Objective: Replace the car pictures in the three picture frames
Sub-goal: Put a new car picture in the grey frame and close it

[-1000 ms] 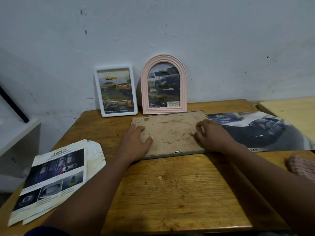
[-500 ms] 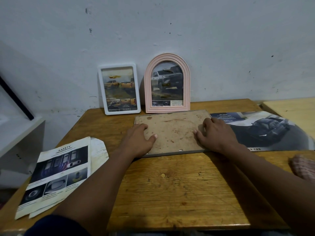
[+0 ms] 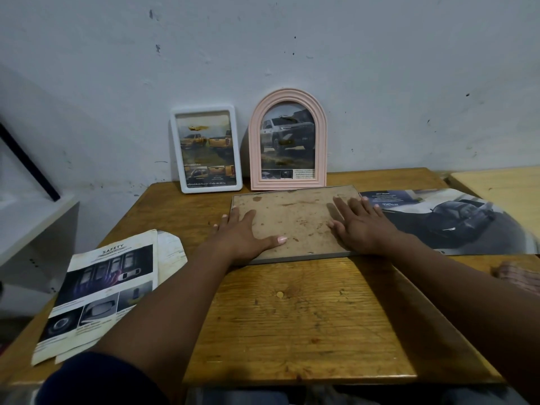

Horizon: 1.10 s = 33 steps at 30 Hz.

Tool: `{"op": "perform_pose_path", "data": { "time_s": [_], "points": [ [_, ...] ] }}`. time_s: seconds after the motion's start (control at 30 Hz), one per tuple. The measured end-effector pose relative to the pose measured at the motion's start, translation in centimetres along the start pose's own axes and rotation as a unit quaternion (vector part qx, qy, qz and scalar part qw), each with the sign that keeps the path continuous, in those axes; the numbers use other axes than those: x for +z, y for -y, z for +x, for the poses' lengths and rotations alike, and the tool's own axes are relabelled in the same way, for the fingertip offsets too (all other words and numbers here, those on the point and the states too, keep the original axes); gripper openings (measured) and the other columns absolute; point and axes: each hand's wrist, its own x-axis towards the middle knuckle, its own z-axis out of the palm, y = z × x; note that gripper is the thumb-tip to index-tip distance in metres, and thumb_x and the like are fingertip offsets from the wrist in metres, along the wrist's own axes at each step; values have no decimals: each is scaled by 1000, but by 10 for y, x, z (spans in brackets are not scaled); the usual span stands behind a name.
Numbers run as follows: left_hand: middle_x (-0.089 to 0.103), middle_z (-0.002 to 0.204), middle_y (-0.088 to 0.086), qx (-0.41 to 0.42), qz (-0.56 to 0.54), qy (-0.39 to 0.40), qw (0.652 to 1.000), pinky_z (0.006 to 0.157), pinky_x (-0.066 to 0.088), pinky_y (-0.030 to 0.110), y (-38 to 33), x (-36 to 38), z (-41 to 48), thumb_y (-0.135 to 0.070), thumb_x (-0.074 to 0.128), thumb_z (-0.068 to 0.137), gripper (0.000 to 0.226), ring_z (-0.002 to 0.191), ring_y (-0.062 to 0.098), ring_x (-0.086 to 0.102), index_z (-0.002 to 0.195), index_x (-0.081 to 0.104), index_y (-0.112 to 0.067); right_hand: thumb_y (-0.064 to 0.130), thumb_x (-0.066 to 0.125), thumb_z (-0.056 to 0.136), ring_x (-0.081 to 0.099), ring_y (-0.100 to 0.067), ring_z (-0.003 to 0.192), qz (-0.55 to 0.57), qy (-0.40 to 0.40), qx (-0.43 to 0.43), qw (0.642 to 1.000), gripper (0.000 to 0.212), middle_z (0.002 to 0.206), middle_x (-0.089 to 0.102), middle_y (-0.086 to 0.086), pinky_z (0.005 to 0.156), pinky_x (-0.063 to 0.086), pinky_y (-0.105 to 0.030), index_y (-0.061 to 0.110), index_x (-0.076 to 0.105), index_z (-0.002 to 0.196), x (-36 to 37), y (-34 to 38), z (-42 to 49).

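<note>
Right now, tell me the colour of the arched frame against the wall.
Pale pink, the arched frame; seen in the head view.

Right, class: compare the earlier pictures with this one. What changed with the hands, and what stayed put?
Both hands, left hand and right hand, flattened their fingers on the face-down brown-backed frame. The frame, white rectangular frame and pink arched frame stayed put.

Right hand (image 3: 362,229) fingers, curled at frame back (image 3: 295,220) edge earlier, now flat, spread. Left hand (image 3: 245,235) flatter.
</note>
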Motion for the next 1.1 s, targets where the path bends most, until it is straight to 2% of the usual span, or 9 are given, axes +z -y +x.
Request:
{"op": "perform_pose_path", "data": {
  "time_s": [0.13, 0.27, 0.4, 0.53, 0.6, 0.83, 0.93, 1.0, 1.1],
  "points": [
    [14, 170, 5, -9, -29, -87, 996, 121, 24, 55, -2, 5, -12, -98, 48, 65, 122, 154, 34, 15, 160, 22, -26, 72, 46, 87, 39, -37, 135, -44, -169, 100, 980, 79, 146, 46, -14, 109, 31, -52, 23, 30, 146, -7, 6, -18],
    [39, 158, 6, -11, -77, -159, 984, 111, 41, 49, -3, 7, -19, -79, 62, 79, 98, 142, 30, 37, 154, 35, -21, 58, 49, 92, 42, -36, 132, -7, -181, 157, 971, 58, 135, 58, -12, 107, 26, -54, 20, 45, 135, -18, 11, -27],
    [42, 156, 4, 17, -89, -160, 983, 108, 40, 44, -13, 7, -24, -67, 65, 85, 85, 141, 29, 38, 153, 40, -23, 50, 55, 90, 43, -38, 129, 70, -222, 155, 960, 55, 136, 53, -13, 105, 28, -56, 19, 43, 133, -24, 25, -26],
    [42, 156, 4, 21, -80, -148, 986, 109, 43, 44, -10, 12, -26, -70, 62, 85, 86, 139, 27, 42, 152, 41, -20, 51, 56, 88, 39, -43, 133, 52, -132, 245, 959, 60, 140, 51, -17, 110, 23, -56, 15, 41, 134, -25, 17, -30],
    [42, 156, 4, 19, -87, -140, 986, 108, 44, 47, -8, 12, -27, -71, 62, 85, 87, 138, 27, 42, 151, 40, -19, 52, 56, 89, 40, -41, 133, 57, -115, 240, 962, 58, 136, 55, -15, 109, 23, -52, 16, 41, 131, -21, 13, -31],
    [44, 155, 5, 28, -134, -152, 979, 109, 42, 44, -13, 6, -30, -71, 65, 83, 86, 139, 28, 42, 150, 45, -21, 44, 56, 88, 48, -37, 122, 141, -226, 219, 939, 45, 124, 60, -12, 102, 31, -53, 18, 49, 125, -30, 14, -32],
    [47, 152, 3, 22, -171, -153, 973, 106, 44, 45, -20, -1, -30, -72, 63, 83, 82, 135, 28, 46, 148, 47, -24, 37, 60, 88, 53, -37, 113, 227, -263, 188, 919, 44, 121, 61, -13, 87, 40, -43, 15, 50, 125, -64, 13, -36],
    [50, 147, 2, 22, -222, -134, 966, 102, 48, 48, -28, -6, -33, -77, 63, 78, 84, 126, 27, 51, 145, 49, -28, 35, 60, 90, 55, -34, 111, 261, -281, 167, 908, 43, 123, 60, -13, 83, 42, -39, 14, 52, 126, -92, 11, -40],
    [51, 138, 2, 40, -368, -74, 926, 93, 55, 50, -49, -7, -37, -80, 65, 69, 87, 114, 25, 56, 141, 49, -32, 38, 60, 89, 55, -30, 111, 280, -342, 138, 886, 40, 118, 58, -8, 92, 47, -44, 16, 57, 123, -136, 9, -50]
  ]
}}
